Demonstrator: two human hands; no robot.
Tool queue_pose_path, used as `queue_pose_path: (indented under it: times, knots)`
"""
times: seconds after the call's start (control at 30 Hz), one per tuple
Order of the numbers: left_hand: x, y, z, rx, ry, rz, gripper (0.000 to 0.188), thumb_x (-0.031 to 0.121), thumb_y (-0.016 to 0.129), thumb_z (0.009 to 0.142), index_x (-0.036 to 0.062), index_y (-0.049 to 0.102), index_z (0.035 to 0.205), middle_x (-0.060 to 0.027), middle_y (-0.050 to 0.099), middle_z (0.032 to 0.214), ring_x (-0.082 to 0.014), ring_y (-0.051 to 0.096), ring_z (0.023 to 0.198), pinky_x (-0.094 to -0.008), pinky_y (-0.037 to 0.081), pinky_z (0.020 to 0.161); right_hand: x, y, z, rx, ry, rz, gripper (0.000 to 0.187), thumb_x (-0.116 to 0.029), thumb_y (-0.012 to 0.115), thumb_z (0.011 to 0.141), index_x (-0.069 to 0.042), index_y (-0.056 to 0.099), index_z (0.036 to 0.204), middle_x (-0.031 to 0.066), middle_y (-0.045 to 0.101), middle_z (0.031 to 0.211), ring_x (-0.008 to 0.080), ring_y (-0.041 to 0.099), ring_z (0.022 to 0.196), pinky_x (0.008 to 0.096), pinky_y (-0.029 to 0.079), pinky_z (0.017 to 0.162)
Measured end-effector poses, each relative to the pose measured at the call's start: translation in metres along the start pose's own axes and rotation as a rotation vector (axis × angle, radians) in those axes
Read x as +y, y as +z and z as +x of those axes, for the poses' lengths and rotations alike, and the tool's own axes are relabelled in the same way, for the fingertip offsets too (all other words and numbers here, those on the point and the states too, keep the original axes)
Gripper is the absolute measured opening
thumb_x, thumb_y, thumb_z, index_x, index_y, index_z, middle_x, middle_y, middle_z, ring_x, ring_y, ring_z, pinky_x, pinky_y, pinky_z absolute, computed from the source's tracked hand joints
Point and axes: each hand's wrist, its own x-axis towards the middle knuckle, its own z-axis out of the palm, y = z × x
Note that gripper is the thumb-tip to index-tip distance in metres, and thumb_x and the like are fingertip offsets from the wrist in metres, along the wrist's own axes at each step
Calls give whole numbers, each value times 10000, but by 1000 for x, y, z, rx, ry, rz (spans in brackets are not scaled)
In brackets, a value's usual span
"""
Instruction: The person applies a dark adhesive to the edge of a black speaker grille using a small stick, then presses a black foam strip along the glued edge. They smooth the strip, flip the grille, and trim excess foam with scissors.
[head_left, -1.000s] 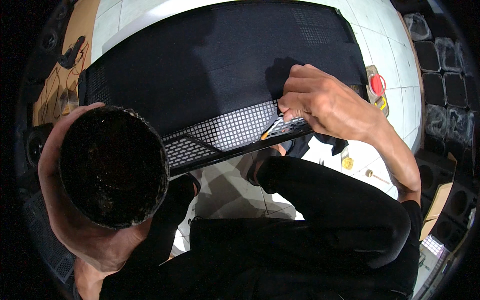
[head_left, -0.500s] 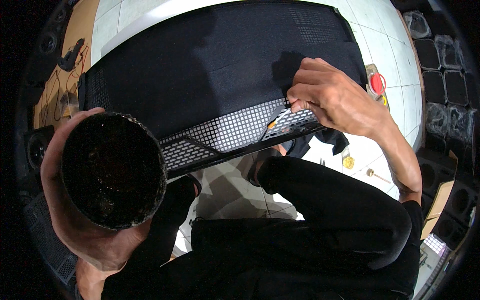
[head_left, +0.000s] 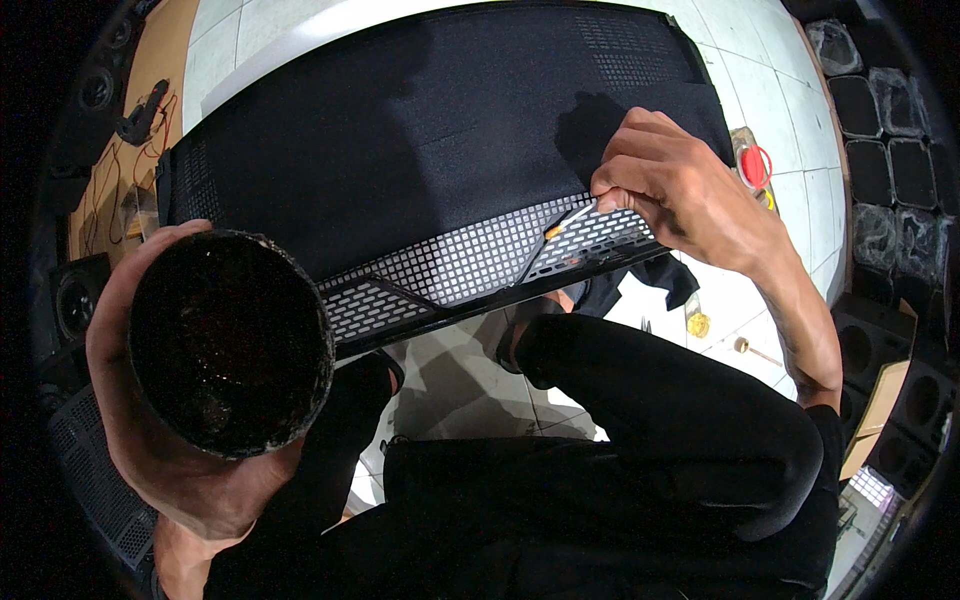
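Note:
My left hand (head_left: 115, 380) is wrapped round an open, dark cylindrical can (head_left: 232, 345), held upright-mouthed toward me. Its inside is black with a few wet-looking glints. Between the pinched fingers of my right hand (head_left: 680, 190) is a small brush (head_left: 575, 217), thin and pale with an orange-yellow tip. That tip lies over the dark slanting bar of a perforated grille (head_left: 450, 255); whether it touches cannot be told. Black cloth (head_left: 400, 130) covers most of the grille, leaving bare the strip of square holes and slots nearest me.
On the right floor are a yellow-filled small container (head_left: 697, 325) and a wooden-handled tool (head_left: 745, 346). A red-ringed roll (head_left: 752, 167) sits past the grille's right end. Stacked black speaker boxes (head_left: 885, 195) line the right. Cables (head_left: 150, 120) lie on wood at left.
My right hand has shifted a little to the right, and the brush tip has moved up and right along the slanting bar. The can in my left hand has barely moved.

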Motion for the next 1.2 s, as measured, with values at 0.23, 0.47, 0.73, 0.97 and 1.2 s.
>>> queue_pose_path:
  times: [0.23,0.47,0.73,0.97,1.2]
  knots:
    - [2,-3,-1,0,10,26,947,216,844,673,-6,366,1459,-207,452,1439,-350,461,1331,-489,423,1105,-3,2,3,35,-75,55,132,37,702,738,-8,692,861,97,641,867,242,617,902,396,507,880]
    - [5,-4,-1,10,-6,37,948,249,856,678,-4,375,1455,-203,469,1429,-343,464,1331,-478,407,1114,-4,7,1,100,-83,2,78,-30,702,769,-32,688,846,73,625,864,221,581,877,375,478,805]
    - [4,-2,-3,27,-22,23,950,243,858,673,0,376,1455,-196,459,1439,-341,464,1330,-481,411,1114,-2,4,-3,103,-57,-89,101,-60,703,769,-49,683,868,51,608,878,208,548,879,359,448,786]
    - [2,-1,0,-5,0,39,963,241,864,668,5,368,1459,-194,461,1434,-348,461,1332,-490,414,1114,-5,15,-9,179,-86,-83,111,-47,701,752,-58,683,861,47,601,875,207,548,879,349,440,774]
    - [4,-3,-2,8,-7,39,974,237,873,655,12,369,1458,-194,461,1434,-347,460,1334,-493,415,1115,0,14,-11,193,-66,-102,149,-33,703,729,-62,696,875,42,596,866,201,550,876,349,435,763]
